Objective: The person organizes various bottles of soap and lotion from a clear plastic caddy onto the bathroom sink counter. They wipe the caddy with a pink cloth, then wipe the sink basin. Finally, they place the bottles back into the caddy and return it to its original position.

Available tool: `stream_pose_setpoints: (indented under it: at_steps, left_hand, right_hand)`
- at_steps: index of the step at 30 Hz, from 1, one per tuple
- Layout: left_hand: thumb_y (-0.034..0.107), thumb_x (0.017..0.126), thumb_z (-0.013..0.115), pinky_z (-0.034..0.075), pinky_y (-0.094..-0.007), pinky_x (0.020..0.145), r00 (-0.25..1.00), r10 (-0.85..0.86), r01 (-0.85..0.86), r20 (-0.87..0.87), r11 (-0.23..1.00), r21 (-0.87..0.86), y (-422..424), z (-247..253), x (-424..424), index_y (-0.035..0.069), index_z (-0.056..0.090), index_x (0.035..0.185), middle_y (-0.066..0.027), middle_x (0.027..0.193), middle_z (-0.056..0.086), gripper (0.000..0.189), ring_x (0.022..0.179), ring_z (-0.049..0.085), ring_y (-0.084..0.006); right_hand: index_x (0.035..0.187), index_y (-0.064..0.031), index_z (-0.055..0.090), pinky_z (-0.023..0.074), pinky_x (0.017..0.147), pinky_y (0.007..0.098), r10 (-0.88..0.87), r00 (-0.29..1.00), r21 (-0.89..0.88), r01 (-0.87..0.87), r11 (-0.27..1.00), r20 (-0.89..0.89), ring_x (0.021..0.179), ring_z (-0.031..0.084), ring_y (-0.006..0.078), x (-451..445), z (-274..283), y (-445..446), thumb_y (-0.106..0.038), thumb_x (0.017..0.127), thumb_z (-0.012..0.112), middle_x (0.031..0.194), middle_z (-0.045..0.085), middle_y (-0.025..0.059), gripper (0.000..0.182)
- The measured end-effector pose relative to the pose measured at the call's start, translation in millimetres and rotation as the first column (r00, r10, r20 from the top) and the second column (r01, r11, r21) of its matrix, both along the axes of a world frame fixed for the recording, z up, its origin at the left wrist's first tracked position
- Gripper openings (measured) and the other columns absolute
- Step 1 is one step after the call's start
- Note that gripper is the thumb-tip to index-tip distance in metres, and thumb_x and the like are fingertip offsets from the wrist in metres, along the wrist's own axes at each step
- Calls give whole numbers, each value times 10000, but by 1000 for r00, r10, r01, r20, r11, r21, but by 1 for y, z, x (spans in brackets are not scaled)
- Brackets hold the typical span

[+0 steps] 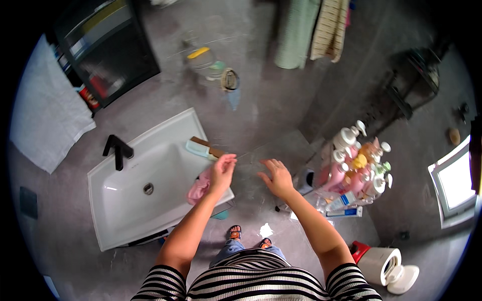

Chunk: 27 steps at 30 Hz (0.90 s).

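My left hand (221,175) hovers over the right rim of a white washbasin (120,199), its fingers slightly bent and nothing visible in them. Just beyond its fingertips, a brown comb (215,152) and a light blue comb (197,148) lie side by side on the basin's edge. A bunched pink cloth (198,189) rests on the same rim, partly hidden behind this hand. My right hand (278,178) is in the air to the right of the basin, thumb apart from the fingers, holding nothing. A gap separates both hands.
A black faucet (119,151) stands at the basin's left. Right of me, a rack carries several pump bottles (340,169) and tubes (340,201). A white bin-like container (380,265) with its lid raised is at lower right. Towels (297,37) and a dark cabinet (113,49) hang ahead.
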<state>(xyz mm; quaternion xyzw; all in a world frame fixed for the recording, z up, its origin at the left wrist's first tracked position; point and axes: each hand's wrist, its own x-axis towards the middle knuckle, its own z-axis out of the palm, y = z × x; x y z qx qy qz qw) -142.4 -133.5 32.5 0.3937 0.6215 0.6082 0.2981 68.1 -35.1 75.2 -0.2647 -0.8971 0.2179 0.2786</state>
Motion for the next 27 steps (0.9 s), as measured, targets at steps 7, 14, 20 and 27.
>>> stream_pose_setpoints:
  at_steps: [7, 14, 20, 27]
  left_hand:
    - [55, 972, 595, 554, -273, 805, 962, 225, -190, 153, 957, -218, -43, -18, -82, 21, 589, 1253, -88, 1133, 662, 283, 952, 644, -140]
    - [99, 980, 604, 565, -325, 874, 880, 234, -130, 413, 956, -264, -48, -46, -101, 25, 497, 1382, -156, 1320, 563, 423, 1067, 623, -207]
    - [89, 951, 636, 571, -322, 848, 871, 262, -128, 417, 938, -322, -52, -32, -112, 76, 410, 1461, -178, 1351, 537, 558, 1072, 625, -231]
    - [12, 845, 672, 541, -409, 850, 901, 28, -134, -433, 967, -216, -32, 18, -83, 222, 465, 1456, -157, 1278, 544, 678, 981, 638, -332]
  right_hand:
    - [1380, -81, 495, 503, 943, 446, 46, 975, -321, 27, 947, 217, 1189, 579, 351, -143, -32, -1, -393, 894, 691, 1299, 576, 149, 610]
    - [1341, -64, 532, 572, 781, 388, 88, 928, -470, 100, 877, 363, 855, 723, 262, -200, -54, 5, -280, 859, 748, 1087, 686, 143, 570]
    - [1264, -20, 570, 542, 573, 280, 77, 997, -816, -32, 577, 15, 642, 641, 110, -200, -36, -7, -163, 922, 705, 864, 668, 64, 395]
    - [1183, 9, 604, 460, 496, 253, -105, 981, -904, -108, 414, -165, 583, 574, 84, -167, -27, -13, -162, 1013, 558, 801, 634, 24, 246]
